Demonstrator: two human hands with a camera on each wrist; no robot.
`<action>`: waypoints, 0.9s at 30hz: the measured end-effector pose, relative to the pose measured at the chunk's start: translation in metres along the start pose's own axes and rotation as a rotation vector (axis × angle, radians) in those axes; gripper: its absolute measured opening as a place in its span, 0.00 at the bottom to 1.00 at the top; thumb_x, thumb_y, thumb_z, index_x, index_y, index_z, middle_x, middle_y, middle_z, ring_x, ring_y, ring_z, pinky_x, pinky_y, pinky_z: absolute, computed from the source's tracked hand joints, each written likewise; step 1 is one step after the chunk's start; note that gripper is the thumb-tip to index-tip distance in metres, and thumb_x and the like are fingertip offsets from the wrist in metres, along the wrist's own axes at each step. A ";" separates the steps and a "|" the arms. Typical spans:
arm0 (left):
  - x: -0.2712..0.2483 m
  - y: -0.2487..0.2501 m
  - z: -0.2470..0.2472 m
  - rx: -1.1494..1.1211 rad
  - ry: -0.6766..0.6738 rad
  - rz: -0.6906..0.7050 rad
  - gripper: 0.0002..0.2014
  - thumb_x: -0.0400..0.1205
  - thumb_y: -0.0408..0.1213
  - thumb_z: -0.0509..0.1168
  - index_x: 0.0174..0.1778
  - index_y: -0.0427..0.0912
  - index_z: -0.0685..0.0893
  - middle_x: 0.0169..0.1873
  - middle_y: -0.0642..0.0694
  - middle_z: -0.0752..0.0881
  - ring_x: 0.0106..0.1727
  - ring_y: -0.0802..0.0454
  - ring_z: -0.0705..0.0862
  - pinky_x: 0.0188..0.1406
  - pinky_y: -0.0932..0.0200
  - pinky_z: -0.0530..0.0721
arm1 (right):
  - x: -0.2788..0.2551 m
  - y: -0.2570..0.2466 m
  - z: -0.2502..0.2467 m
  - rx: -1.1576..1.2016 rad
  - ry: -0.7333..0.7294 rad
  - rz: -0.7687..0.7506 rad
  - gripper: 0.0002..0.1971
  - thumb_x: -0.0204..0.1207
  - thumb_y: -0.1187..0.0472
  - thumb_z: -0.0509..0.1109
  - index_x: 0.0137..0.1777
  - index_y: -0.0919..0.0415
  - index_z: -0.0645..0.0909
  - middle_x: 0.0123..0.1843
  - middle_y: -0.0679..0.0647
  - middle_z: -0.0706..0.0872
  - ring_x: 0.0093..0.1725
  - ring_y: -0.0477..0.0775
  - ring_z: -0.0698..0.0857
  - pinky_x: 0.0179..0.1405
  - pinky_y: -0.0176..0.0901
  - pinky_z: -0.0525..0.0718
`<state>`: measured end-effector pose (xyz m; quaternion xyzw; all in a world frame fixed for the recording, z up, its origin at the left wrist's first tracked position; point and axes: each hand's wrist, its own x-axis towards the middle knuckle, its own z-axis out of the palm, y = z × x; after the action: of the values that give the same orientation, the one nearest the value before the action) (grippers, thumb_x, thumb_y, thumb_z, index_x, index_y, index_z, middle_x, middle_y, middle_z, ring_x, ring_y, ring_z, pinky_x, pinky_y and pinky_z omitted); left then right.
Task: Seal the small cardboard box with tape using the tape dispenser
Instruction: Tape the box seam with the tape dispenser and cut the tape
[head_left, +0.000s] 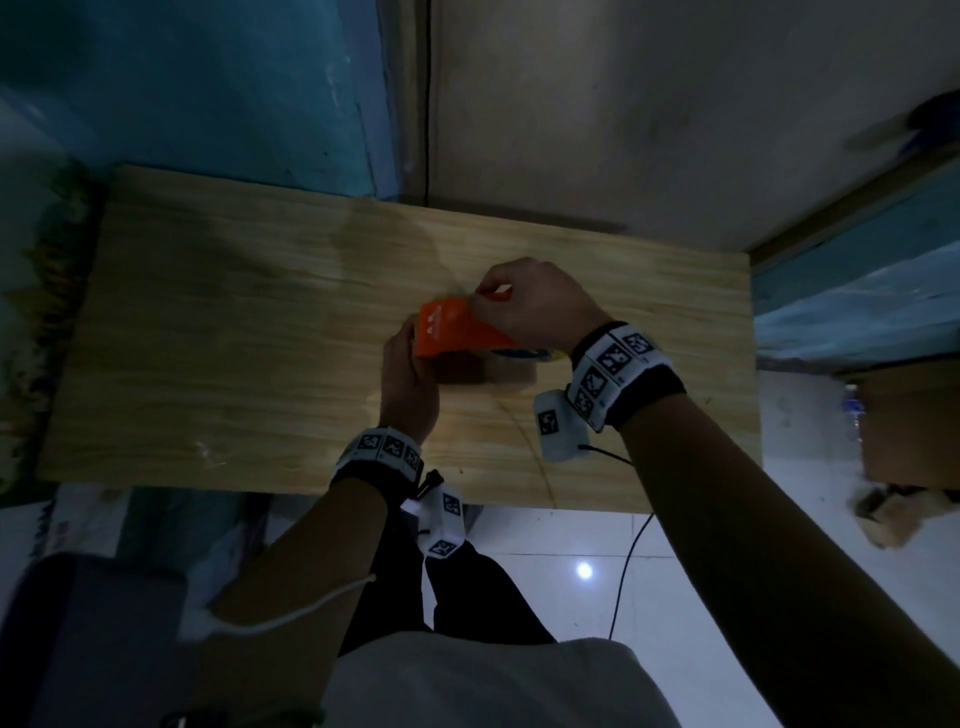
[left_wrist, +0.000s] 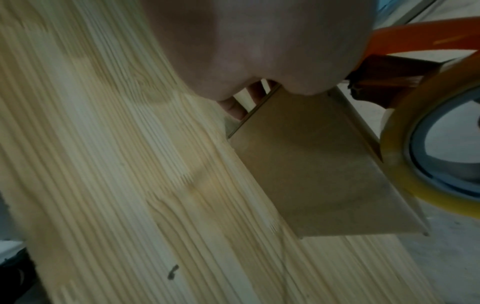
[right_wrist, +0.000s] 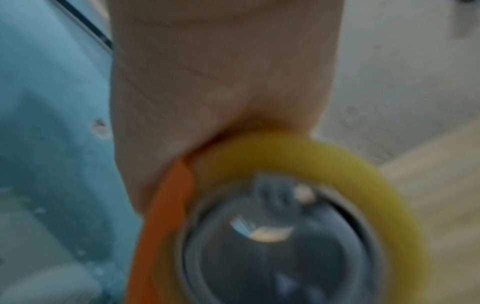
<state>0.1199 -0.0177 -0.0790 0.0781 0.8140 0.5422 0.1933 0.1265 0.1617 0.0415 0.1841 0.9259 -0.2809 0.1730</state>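
A small brown cardboard box (head_left: 465, 368) lies on the wooden table (head_left: 234, 338) near its middle. An orange tape dispenser (head_left: 457, 332) with a yellowish tape roll (head_left: 519, 355) sits tilted on top of the box. My right hand (head_left: 485, 301) grips the dispenser from above. In the right wrist view the palm covers the orange frame (right_wrist: 166, 205) and the roll (right_wrist: 337, 160), and the fingers are hidden. My left hand (head_left: 410, 343) holds the box's left end. The left wrist view shows the box (left_wrist: 311, 164) under my palm, with fingertips (left_wrist: 233, 107) curled behind its far end and the roll (left_wrist: 400, 164) beside it.
The table's far edge meets a blue and grey wall (head_left: 571, 104). A large cardboard carton (head_left: 909, 421) stands on the tiled floor to the right. Cables (head_left: 628, 561) hang from my wrist cameras past the table's near edge.
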 end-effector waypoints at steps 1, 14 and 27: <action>-0.002 0.003 -0.001 0.014 -0.005 -0.012 0.22 0.90 0.48 0.49 0.78 0.45 0.69 0.71 0.40 0.76 0.70 0.46 0.78 0.69 0.43 0.80 | 0.001 -0.001 -0.002 -0.037 -0.034 0.017 0.25 0.71 0.31 0.62 0.55 0.46 0.85 0.58 0.50 0.85 0.54 0.54 0.84 0.50 0.47 0.83; -0.016 0.026 0.002 0.200 0.040 -0.123 0.23 0.91 0.47 0.42 0.82 0.54 0.65 0.62 0.41 0.86 0.59 0.43 0.85 0.50 0.61 0.74 | -0.008 0.007 -0.022 -0.208 -0.212 0.010 0.28 0.71 0.27 0.65 0.30 0.52 0.67 0.31 0.51 0.74 0.29 0.49 0.73 0.27 0.41 0.66; -0.022 0.041 0.008 0.264 0.080 -0.185 0.22 0.91 0.50 0.42 0.77 0.52 0.71 0.56 0.39 0.88 0.55 0.37 0.87 0.46 0.58 0.78 | -0.035 0.070 -0.045 -0.088 -0.189 0.078 0.33 0.66 0.26 0.68 0.29 0.60 0.85 0.28 0.54 0.87 0.28 0.52 0.84 0.29 0.43 0.78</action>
<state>0.1398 -0.0021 -0.0395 0.0059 0.8888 0.4133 0.1978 0.1780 0.2336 0.0592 0.1847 0.9089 -0.2494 0.2785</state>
